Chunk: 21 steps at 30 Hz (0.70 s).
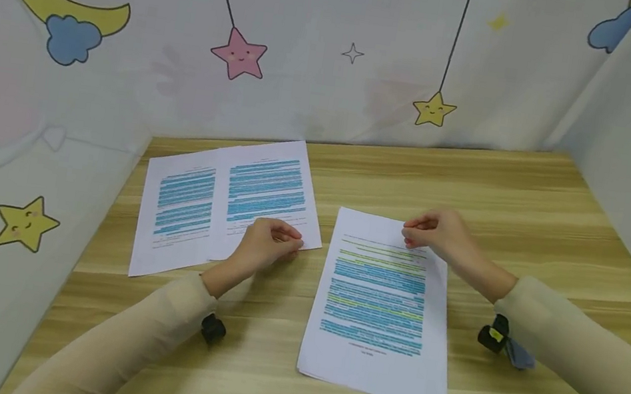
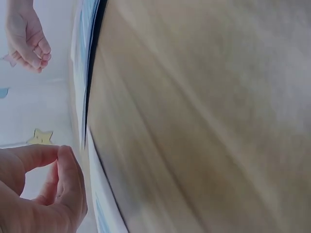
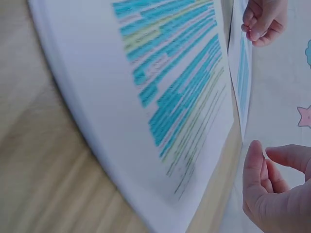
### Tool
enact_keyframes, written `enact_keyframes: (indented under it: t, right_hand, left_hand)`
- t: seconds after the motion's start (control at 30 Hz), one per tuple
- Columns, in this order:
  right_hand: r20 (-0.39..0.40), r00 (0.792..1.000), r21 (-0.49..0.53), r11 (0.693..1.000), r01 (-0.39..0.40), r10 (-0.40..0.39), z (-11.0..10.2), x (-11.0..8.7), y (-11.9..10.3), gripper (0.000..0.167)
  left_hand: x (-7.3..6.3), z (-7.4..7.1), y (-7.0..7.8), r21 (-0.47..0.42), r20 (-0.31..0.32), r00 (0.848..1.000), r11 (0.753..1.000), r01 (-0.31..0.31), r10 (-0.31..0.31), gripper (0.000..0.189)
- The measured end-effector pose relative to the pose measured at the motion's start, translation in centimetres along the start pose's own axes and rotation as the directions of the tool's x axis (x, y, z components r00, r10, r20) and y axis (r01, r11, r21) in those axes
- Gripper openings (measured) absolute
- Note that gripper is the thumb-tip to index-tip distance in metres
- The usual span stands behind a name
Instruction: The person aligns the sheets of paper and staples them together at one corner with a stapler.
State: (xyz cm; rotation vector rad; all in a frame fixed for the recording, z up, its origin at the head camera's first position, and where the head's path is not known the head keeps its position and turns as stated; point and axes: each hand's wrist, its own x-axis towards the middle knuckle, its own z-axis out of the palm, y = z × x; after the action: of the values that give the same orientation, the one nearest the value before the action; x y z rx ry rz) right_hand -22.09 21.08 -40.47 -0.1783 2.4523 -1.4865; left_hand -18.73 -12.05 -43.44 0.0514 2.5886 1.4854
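Note:
A stack of printed pages [image 1: 369, 373], its lines marked in blue and yellow highlighter, lies in front of me. Over its far right edge hovers my right hand [image 1: 439, 238]; the right wrist view shows its thumb and index fingertips a small gap apart with nothing between them. My left hand [image 1: 263, 243] is over the near right corner of a blue-highlighted sheet [image 1: 267, 150]. Its fingers are loosely curled, and in the left wrist view thumb and index meet with no paper visible between them. Another blue-highlighted sheet [image 1: 144, 254] lies to the left, partly overlapping that one.
Everything rests on a wood-grain table [image 1: 511, 184]. A white cloth backdrop [image 1: 318, 90] with printed stars and moons rises along the far edge and both sides. Black wrist devices [image 1: 213, 329] are strapped below both sleeves.

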Motion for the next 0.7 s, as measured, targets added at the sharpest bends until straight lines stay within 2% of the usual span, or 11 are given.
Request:
enact_keyframes:
  t: [0.1, 0.27, 0.57, 0.7]
  right_hand:
    - [0.008, 1.000, 0.040, 0.999, -0.016, 0.016, 0.8, 1.2, -0.7, 0.024]
    - [0.008, 1.000, 0.072, 0.997, -0.023, 0.023, 2.1, 2.8, -1.6, 0.024]
    - [-0.003, 0.999, 0.123, 0.991, -0.050, 0.051, 3.5, 5.2, -3.4, 0.021]
    - [0.005, 0.998, 0.135, 0.988, -0.069, 0.069, 3.9, 6.2, -4.2, 0.021]
  left_hand:
    - [0.2, -1.4, -0.3, 0.034, -0.047, 0.999, 0.999, -0.014, 0.016, 0.013]
    - [0.4, -3.5, -1.0, 0.037, -0.090, 0.996, 0.999, 0.012, -0.008, 0.018]
    - [0.6, -6.1, -2.1, 0.058, -0.164, 0.985, 0.996, 0.069, -0.059, 0.022]
    - [0.9, -7.2, -2.5, 0.101, -0.207, 0.977, 0.992, 0.072, -0.050, 0.022]
